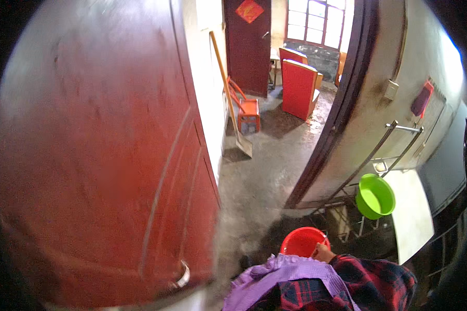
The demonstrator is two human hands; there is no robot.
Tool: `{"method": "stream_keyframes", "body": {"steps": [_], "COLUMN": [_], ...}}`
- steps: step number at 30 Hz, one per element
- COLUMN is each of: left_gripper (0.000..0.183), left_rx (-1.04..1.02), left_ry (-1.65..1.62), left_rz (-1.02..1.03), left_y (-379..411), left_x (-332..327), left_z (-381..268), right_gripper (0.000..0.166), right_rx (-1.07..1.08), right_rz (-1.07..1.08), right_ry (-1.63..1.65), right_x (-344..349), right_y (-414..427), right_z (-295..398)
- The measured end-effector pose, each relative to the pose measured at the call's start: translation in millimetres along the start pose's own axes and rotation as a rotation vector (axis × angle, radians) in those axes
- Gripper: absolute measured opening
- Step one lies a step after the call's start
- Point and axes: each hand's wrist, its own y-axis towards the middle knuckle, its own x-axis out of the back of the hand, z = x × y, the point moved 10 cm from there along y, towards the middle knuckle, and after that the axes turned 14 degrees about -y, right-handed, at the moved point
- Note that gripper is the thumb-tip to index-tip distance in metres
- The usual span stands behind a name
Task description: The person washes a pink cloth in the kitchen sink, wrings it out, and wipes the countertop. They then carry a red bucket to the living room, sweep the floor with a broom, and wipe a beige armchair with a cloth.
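Observation:
At the bottom of the head view my right hand (322,252) is closed on the rim or handle of a red plastic bucket (301,241); which of the two cannot be told. The bucket hangs or stands just beyond the purple checked cloth (288,268) over my plaid clothing. My left hand is out of view. To the left a large red door (116,155) fills much of the picture, with a curved metal handle (184,274) near its lower edge.
A green basin (375,196) is on a metal rack (367,159) at the right, beside a white panel (412,214). Past the dark door frame (334,128) are a long-handled shovel (244,145), a small orange chair (249,109) and red armchairs (297,87) on the concrete floor (253,179).

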Motion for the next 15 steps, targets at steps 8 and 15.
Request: {"method": "stream_keyframes", "body": {"steps": [8, 15], "left_gripper": [0.033, 0.035], "left_rx": [-0.207, -0.326], "left_ry": [-0.227, -0.246], "left_rz": [0.148, 0.268], "left_y": [80, 200], "left_x": [-83, -205], "left_z": [-169, -202], "right_gripper": [0.025, 0.014], "right_rx": [-0.038, 0.111], "right_rz": [0.013, 0.075], "right_ry": [-0.130, -0.380], "right_x": [-161, -217], "right_y": [-34, 27], "right_z": [114, 221]}}
